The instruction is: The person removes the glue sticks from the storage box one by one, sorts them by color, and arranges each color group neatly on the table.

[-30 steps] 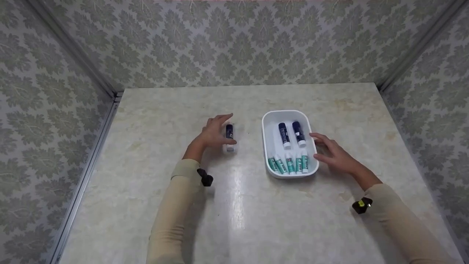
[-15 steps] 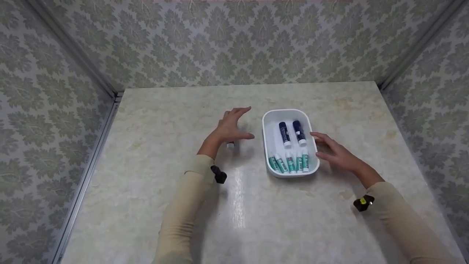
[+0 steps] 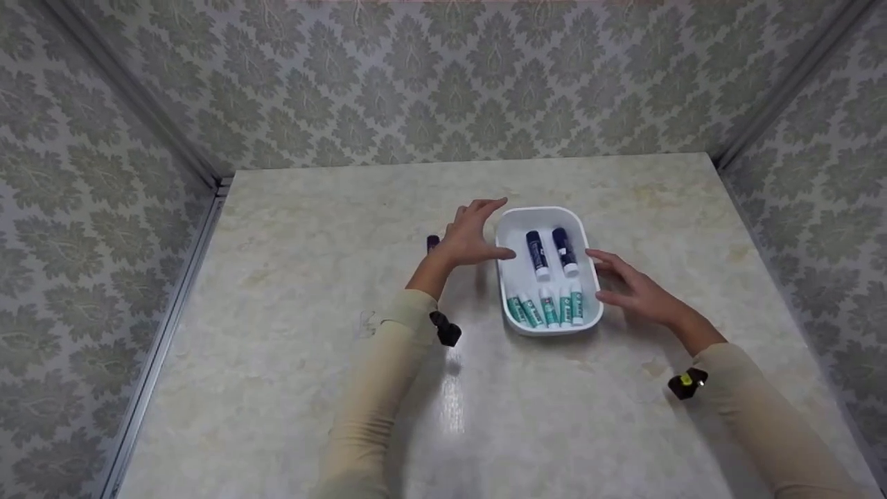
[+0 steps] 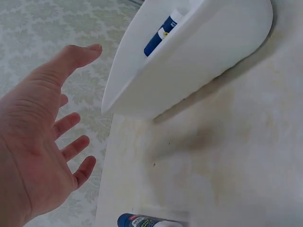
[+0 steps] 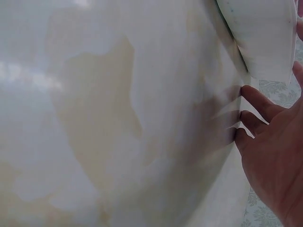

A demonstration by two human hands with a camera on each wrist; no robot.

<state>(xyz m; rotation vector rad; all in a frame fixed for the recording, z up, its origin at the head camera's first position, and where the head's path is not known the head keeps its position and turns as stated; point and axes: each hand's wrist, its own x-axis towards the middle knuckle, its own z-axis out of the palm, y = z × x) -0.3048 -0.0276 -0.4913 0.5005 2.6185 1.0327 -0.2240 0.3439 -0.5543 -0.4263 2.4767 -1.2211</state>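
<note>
White tray [image 3: 508, 232] sits on the bench between two empty grips, left hand [image 3: 470, 239] and right hand [image 3: 634, 287], fingers spread.

Mostly hidden behind the left hand [image 3: 471, 239] in the head view: the dark stick [image 3: 432, 242] lying on the counter [image 3: 312, 229], only its far tip showing. Cut off by the lower edge of the left wrist view: that same stick [image 4: 149, 221], blue cap end alone visible. Cropped by the top edge there: the white tray [image 4: 199, 56], with just one blue stick [image 4: 161, 34] peeking over its rim. In the right wrist view, only a corner of the tray [image 5: 265, 35] in frame; right hand [image 5: 272, 156] cut off at the right edge. Labels on the green tubes [image 3: 547, 308] too small to read.
</note>
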